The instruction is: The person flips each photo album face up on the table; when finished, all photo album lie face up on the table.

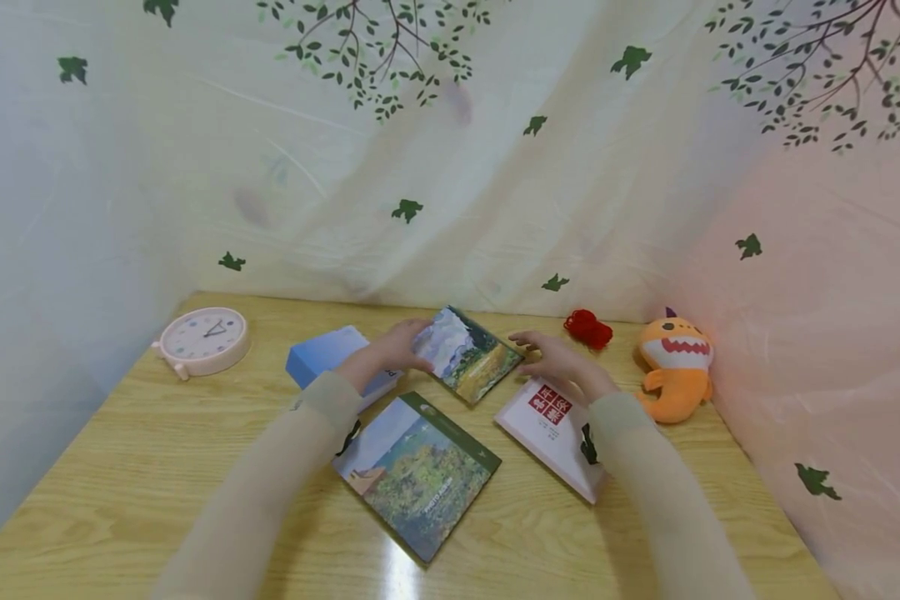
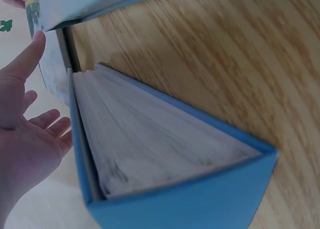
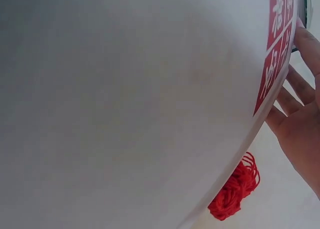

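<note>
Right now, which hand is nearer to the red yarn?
The right hand: it is just left of the red yarn, on its near side. The left hand is farther left, by the far landscape-covered book's left edge.

the smaller landscape album [image 1: 465, 358] looks smooth, the table [image 1: 105, 492] glossy grained wood, the toy shark [image 1: 678, 375] plush cloth.

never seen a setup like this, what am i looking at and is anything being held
No machine here: just a person's bare left hand and right hand. The wide picture comes from a head camera, the other two from a camera on each wrist. On the wooden table lie a small painted book, a photo album, a blue book, a white book, a pink clock, red yarn and an orange shark toy. The hands flank the small painted book; neither visibly grips it, though light contact is hard to tell.
</note>
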Demonstrator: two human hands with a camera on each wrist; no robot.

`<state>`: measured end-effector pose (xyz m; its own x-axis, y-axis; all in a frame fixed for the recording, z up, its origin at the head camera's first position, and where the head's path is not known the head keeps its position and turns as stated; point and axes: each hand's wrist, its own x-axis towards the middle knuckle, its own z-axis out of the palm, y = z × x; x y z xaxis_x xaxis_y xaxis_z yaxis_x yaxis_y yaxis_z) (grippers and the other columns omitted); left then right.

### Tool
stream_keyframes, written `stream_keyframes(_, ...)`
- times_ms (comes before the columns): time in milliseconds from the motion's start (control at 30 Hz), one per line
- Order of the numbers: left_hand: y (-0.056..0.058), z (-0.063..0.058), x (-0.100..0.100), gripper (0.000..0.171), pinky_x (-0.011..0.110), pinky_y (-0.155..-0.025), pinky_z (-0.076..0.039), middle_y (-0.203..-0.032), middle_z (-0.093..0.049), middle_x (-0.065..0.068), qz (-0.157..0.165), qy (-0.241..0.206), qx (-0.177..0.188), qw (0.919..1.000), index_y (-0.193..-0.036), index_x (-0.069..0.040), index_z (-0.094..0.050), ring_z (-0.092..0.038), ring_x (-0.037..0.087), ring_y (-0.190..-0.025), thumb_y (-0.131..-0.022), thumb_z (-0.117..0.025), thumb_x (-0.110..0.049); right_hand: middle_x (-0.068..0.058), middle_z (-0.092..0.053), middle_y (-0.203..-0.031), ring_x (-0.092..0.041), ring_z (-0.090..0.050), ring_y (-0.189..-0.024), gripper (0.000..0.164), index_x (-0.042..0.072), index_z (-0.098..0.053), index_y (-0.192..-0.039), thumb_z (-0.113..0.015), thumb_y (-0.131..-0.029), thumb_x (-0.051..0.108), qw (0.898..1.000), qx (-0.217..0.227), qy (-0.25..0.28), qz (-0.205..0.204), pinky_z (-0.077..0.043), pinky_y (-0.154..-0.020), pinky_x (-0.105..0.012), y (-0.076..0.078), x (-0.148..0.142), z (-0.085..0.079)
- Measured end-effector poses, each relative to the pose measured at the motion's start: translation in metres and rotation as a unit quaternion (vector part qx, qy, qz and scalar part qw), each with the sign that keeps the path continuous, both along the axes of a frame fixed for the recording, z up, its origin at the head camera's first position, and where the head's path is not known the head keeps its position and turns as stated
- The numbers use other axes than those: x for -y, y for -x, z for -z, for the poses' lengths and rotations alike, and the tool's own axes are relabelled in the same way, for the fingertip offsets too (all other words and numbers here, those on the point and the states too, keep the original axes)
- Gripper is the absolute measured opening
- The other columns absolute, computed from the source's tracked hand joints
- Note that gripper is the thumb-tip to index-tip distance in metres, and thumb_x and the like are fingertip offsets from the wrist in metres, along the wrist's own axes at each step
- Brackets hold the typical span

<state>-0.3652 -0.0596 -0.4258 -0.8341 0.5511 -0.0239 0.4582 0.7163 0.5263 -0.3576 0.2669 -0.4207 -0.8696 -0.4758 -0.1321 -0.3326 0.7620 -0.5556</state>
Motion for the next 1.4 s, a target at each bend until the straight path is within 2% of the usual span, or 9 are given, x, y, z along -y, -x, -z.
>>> stream_keyframes(133, 0.001, 0.003, 0.001, 0.087, 0.051, -0.113, -0.021, -0.150, -0.026, 0.024, -0.008, 0.011, 0.003, 0.9999, -0.149, -0.003, -0.023, -0.024, 0.041, -0.138, -0.083, -0.074, -0.028, -0.010, -0.044, -0.142, -0.034, -0.041, -0.130, 0.061, 0.016, -0.042, -0.142, -0.068, -0.087, 0.018, 1.000, 0.021, 0.003, 0.003, -0.031, -0.108, -0.053, 0.003, 0.005, 0.001)
stream_keyframes(233, 0.001, 0.005, 0.002, 0.084, 0.052, -0.113, -0.022, -0.150, -0.027, 0.024, -0.017, 0.014, 0.013, 0.9997, -0.149, -0.005, -0.023, -0.023, 0.041, -0.139, -0.085, -0.072, -0.027, -0.011, -0.046, -0.140, -0.034, -0.042, -0.129, 0.056, 0.014, -0.044, -0.140, -0.067, -0.089, 0.016, 1.000, 0.027, 0.010, -0.003, -0.031, -0.108, -0.052, 0.006, 0.008, 0.001)
stream_keyframes(467, 0.004, 0.009, 0.005, 0.072, 0.049, -0.113, -0.023, -0.147, -0.032, 0.024, -0.024, 0.007, 0.006, 0.9997, -0.147, -0.003, -0.028, -0.027, 0.040, -0.137, -0.088, -0.067, -0.020, -0.011, -0.050, -0.138, -0.033, -0.044, -0.127, 0.053, 0.015, -0.048, -0.138, -0.067, -0.088, 0.016, 1.000, 0.018, -0.006, 0.005, -0.033, -0.107, -0.050, 0.009, 0.012, 0.001)
stream_keyframes(600, 0.005, 0.011, 0.004, 0.070, 0.049, -0.113, -0.024, -0.145, -0.035, 0.025, -0.026, -0.001, 0.003, 0.9997, -0.145, -0.002, -0.032, -0.030, 0.040, -0.136, -0.088, -0.068, -0.018, -0.011, -0.049, -0.138, -0.034, -0.044, -0.127, 0.053, 0.014, -0.047, -0.138, -0.066, -0.089, 0.015, 1.000, 0.016, -0.003, -0.005, -0.033, -0.107, -0.051, 0.011, 0.011, 0.002)
stream_keyframes(900, 0.009, 0.015, 0.003, 0.068, 0.047, -0.111, -0.027, -0.142, -0.040, 0.024, -0.036, -0.011, -0.005, 0.9993, -0.143, -0.005, -0.037, -0.035, 0.038, -0.132, -0.084, -0.071, -0.015, -0.011, -0.046, -0.141, -0.036, -0.044, -0.127, 0.053, 0.014, -0.047, -0.139, -0.065, -0.089, 0.012, 0.999, 0.026, 0.026, -0.006, -0.036, -0.106, -0.051, 0.010, 0.010, 0.003)
stream_keyframes(1133, 0.005, 0.012, 0.007, 0.070, 0.046, -0.108, -0.032, -0.137, -0.044, 0.024, -0.030, -0.012, -0.027, 0.9991, -0.141, -0.005, -0.039, -0.040, 0.037, -0.127, -0.081, -0.074, -0.009, -0.012, -0.044, -0.142, -0.037, -0.048, -0.121, 0.055, 0.014, -0.048, -0.138, -0.068, -0.087, 0.014, 0.999, 0.023, 0.035, 0.000, -0.041, -0.101, -0.048, 0.005, 0.013, 0.000)
stream_keyframes(1400, -0.001, 0.008, 0.007, 0.081, 0.046, -0.104, -0.036, -0.134, -0.041, 0.027, -0.045, -0.014, -0.014, 0.9988, -0.144, -0.010, -0.036, -0.041, 0.037, -0.123, -0.075, -0.078, -0.007, -0.015, -0.046, -0.141, -0.034, -0.048, -0.122, 0.059, 0.020, -0.047, -0.138, -0.072, -0.085, 0.021, 0.999, 0.016, 0.038, -0.011, -0.039, -0.102, -0.050, 0.002, 0.014, -0.006)
